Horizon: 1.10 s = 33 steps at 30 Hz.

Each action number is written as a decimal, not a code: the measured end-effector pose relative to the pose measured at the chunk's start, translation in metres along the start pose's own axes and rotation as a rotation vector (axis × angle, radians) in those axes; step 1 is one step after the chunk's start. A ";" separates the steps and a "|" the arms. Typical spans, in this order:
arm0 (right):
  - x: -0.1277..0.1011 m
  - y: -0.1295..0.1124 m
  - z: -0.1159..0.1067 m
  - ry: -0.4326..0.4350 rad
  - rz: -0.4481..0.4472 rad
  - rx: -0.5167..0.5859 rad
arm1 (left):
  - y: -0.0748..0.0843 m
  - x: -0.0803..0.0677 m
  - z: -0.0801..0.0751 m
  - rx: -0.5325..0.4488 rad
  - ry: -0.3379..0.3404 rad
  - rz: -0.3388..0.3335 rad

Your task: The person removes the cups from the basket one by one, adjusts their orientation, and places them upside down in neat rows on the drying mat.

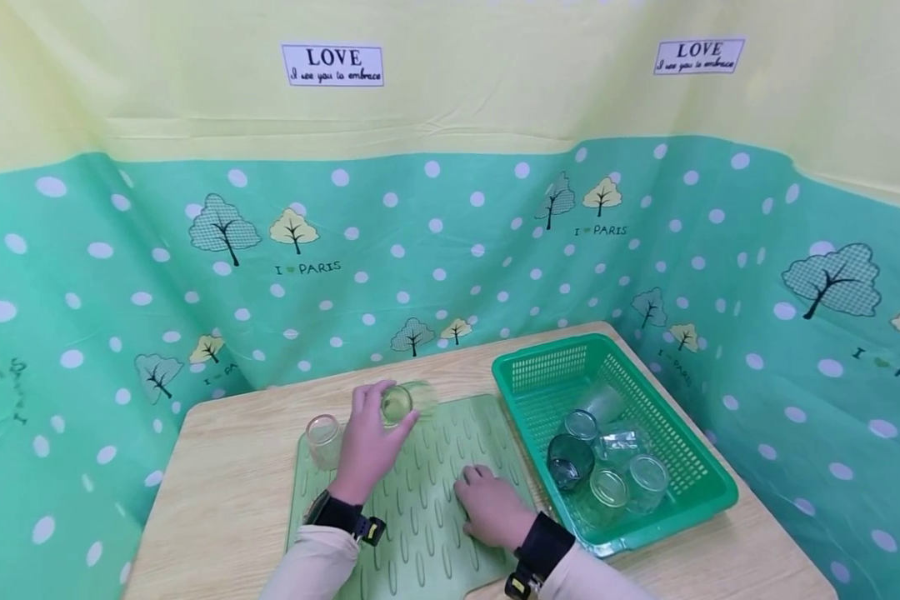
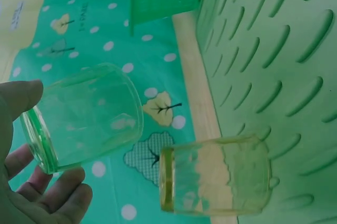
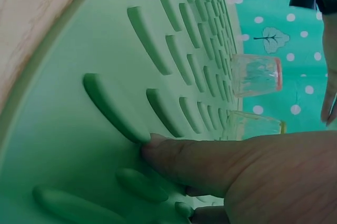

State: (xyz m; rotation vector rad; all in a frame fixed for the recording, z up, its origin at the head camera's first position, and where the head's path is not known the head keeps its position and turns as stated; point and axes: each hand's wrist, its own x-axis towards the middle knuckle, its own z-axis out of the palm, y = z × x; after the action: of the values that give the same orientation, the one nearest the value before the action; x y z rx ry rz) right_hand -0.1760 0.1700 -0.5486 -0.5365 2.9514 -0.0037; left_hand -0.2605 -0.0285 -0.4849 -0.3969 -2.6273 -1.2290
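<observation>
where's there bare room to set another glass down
Free: table left of the mat, toward curtain; the mat between left hand and right hand. Crowded: the mat's far end, with pink-rimmed glass, yellow glass and held glass; the near part of the basket, packed with glasses.

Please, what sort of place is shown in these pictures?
A staged work corner, perhaps: printed cloth hangs behind and beside a wood-grain table bearing a ridged green mat and a green basket of glasses.
</observation>
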 end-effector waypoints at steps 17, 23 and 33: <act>-0.002 -0.002 0.008 0.029 0.005 0.038 | -0.004 0.013 0.065 0.215 -0.163 0.178; 0.001 0.003 0.006 0.033 0.005 0.040 | -0.005 0.015 0.081 0.262 -0.148 0.227; 0.000 0.004 0.008 0.043 0.001 0.030 | -0.005 0.020 0.098 0.257 -0.105 0.219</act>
State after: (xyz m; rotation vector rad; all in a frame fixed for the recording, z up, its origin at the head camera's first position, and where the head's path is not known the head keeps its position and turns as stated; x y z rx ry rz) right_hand -0.1767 0.1742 -0.5566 -0.5367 2.9884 -0.0607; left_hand -0.2889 0.0469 -0.5439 -0.6949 -2.6939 -0.8126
